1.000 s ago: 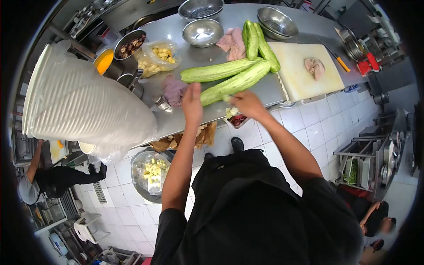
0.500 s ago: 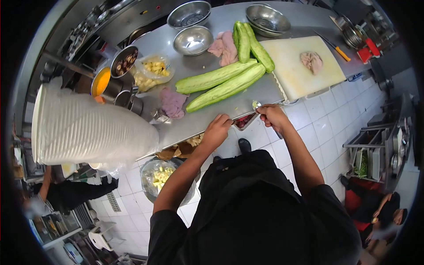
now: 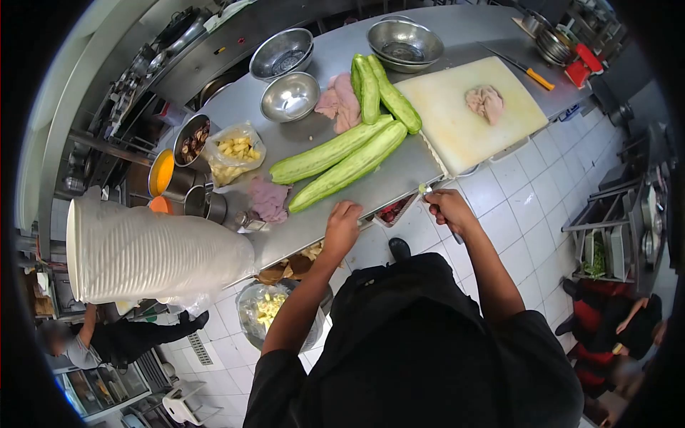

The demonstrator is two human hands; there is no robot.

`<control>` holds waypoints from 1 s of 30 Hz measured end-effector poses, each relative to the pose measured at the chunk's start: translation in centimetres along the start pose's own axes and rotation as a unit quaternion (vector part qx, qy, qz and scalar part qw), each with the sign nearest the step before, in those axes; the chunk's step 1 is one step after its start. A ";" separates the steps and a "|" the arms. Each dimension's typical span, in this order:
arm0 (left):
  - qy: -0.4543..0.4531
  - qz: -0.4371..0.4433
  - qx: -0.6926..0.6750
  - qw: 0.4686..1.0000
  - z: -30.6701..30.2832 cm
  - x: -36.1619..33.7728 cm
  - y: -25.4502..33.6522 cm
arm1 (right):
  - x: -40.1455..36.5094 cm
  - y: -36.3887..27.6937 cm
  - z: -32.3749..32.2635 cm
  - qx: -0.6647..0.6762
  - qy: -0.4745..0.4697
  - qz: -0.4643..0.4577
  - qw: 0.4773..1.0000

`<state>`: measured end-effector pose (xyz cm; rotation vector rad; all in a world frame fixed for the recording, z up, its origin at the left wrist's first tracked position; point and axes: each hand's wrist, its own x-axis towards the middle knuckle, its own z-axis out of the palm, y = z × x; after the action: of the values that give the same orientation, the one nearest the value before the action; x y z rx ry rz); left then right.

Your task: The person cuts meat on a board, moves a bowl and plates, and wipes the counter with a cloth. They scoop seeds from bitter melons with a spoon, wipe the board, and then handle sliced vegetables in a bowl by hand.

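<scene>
The person's right hand (image 3: 451,208) has its grip closed around a spoon-like metal utensil (image 3: 426,191), whose head points to ten o'clock, with a bit of pale green matter on it, and whose handle points to five. At nine o'clock from it, the left hand (image 3: 344,225) has curled fingers at the worktop (image 3: 407,167) edge; whether its grip holds anything cannot be told. Between the hands, below that edge, sits a container of dark red pieces (image 3: 394,212).

At twelve o'clock from the left hand lie two long peeled green vegetables (image 3: 349,167), side by side on the worktop; their far ends are near a second green pair (image 3: 396,96). At eleven stand metal bowls (image 3: 289,96); at ten, a clear bag of yellow chunks (image 3: 237,148).

At twelve o'clock from the right hand is a white cutting board (image 3: 457,135) bearing a crumpled pale pink piece (image 3: 485,105); at one, beyond the board, lies an orange-handled knife (image 3: 535,75).
</scene>
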<state>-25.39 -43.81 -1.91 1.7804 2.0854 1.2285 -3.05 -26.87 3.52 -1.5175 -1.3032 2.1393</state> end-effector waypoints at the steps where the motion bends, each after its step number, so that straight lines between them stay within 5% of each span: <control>1: -0.010 -0.017 -0.011 1.000 -0.7 -0.7 -0.1 | 0.0 0.2 -0.4 -0.003 0.002 0.003 1.000; 5: -0.002 -0.148 -0.036 0.988 -6.5 -5.3 1.2 | 0.4 0.6 -0.4 -0.019 -0.030 0.021 0.999; 7: 0.020 -0.306 -0.032 0.951 -10.8 -8.0 2.6 | 0.8 0.8 0.6 -0.035 -0.056 0.022 0.998; 13: 0.141 -0.460 0.050 0.875 -19.6 -22.9 -1.1 | -0.5 -0.7 8.1 -0.117 -0.196 0.020 0.974; 15: 0.110 -0.426 0.239 0.866 -21.0 -26.5 -1.9 | -0.9 -0.5 11.5 -0.156 -0.238 0.002 0.959; 18: 0.093 -0.490 0.395 0.771 -21.7 -28.0 -0.2 | -2.5 -0.6 16.9 -0.233 -0.308 -0.044 0.921; 22: 0.254 -0.446 0.028 0.858 -21.7 -25.3 1.2 | -4.2 1.0 23.7 -0.299 -0.377 -0.031 0.876; 25: 0.326 -0.414 -0.146 0.837 -19.8 -20.1 4.4 | -5.6 2.5 27.8 -0.305 -0.419 -0.017 0.855; 30: 0.314 -0.336 0.027 0.888 -19.1 -18.9 4.8 | -8.2 4.1 32.4 -0.394 -0.451 -0.052 0.799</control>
<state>-27.21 -69.74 6.45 0.5345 2.7197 1.6265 -25.43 -51.57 8.31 -0.3990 -2.7606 2.4454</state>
